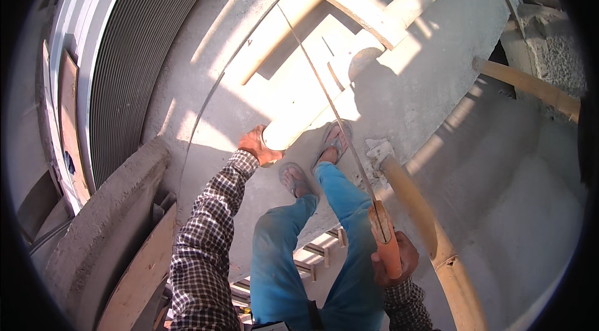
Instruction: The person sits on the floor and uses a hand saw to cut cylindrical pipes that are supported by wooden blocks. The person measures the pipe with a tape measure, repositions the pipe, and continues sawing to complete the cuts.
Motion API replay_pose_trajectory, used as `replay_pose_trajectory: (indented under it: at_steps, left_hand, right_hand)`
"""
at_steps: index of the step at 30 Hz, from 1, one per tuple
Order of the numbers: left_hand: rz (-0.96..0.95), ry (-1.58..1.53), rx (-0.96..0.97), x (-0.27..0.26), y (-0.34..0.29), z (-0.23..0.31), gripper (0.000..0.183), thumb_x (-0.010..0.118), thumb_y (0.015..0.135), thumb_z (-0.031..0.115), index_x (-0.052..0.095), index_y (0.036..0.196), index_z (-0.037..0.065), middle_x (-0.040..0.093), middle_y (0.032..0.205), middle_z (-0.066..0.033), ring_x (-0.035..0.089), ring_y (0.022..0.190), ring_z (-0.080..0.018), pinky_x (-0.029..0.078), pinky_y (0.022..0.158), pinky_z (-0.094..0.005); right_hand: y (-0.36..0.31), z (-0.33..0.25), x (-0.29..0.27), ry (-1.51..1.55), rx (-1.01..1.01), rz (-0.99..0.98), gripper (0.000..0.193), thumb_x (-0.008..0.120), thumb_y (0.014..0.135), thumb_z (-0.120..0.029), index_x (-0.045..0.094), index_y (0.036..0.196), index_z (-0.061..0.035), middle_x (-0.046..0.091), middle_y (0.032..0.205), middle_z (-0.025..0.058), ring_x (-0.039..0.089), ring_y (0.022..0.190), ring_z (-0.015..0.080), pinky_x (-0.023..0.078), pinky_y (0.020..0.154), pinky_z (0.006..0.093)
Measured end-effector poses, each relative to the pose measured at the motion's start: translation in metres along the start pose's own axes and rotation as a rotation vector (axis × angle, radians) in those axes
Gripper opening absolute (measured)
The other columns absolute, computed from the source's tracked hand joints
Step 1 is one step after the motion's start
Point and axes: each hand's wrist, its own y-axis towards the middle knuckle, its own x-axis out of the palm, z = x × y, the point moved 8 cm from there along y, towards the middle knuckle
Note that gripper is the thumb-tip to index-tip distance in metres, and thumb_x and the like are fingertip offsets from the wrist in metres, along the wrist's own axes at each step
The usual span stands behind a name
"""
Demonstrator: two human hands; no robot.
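Observation:
My left hand (262,146) is wrapped round the near end of a thick, pale bamboo pole (299,117) that runs up and to the right. In my right hand (397,259) is a hand saw by its orange-brown handle (386,250). The saw's long thin blade (350,137) points away to the upper left and passes across the pole in this view; whether it touches the pole, I cannot tell. A second pole (281,41) lies roughly parallel to the left, and a wooden crosspiece (343,0) spans both.
My sandalled feet (336,141) stand on a grey concrete slab (231,119). To the right, a bamboo pole (430,225) rises past the slab's edge, with another pole (530,84) beyond. Corrugated sheeting (150,38) and a rough concrete ledge (106,219) line the left. Wooden rungs (315,250) show below the slab edge.

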Motion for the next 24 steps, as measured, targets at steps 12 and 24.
replay_pose_trajectory:
  at_steps: [12,24]
  left_hand:
    - [0.189,-0.360,0.326,-0.080,-0.080,0.011,0.068,0.086,0.059,0.040,0.068,0.107,-0.004,0.072,0.096,-0.0185,0.071,0.088,-0.0285,0.055,0.084,-0.0359]
    - [0.517,-0.318,0.183,-0.020,-0.044,-0.014,0.078,0.087,0.054,0.049,0.070,0.107,-0.006,0.073,0.094,-0.0210,0.071,0.087,-0.0329,0.057,0.081,-0.0390]
  right_hand:
    - [0.043,0.034,0.037,0.227,-0.398,-0.150,0.041,0.072,0.086,-0.035,0.068,0.100,0.0028,0.066,0.078,0.0118,0.066,0.068,0.0226,0.054,0.062,0.0356]
    - [0.051,0.042,0.115,0.217,-0.601,-0.260,0.034,0.072,0.089,-0.023,0.067,0.109,0.0044,0.067,0.082,0.0143,0.066,0.067,0.0229,0.052,0.060,0.0349]
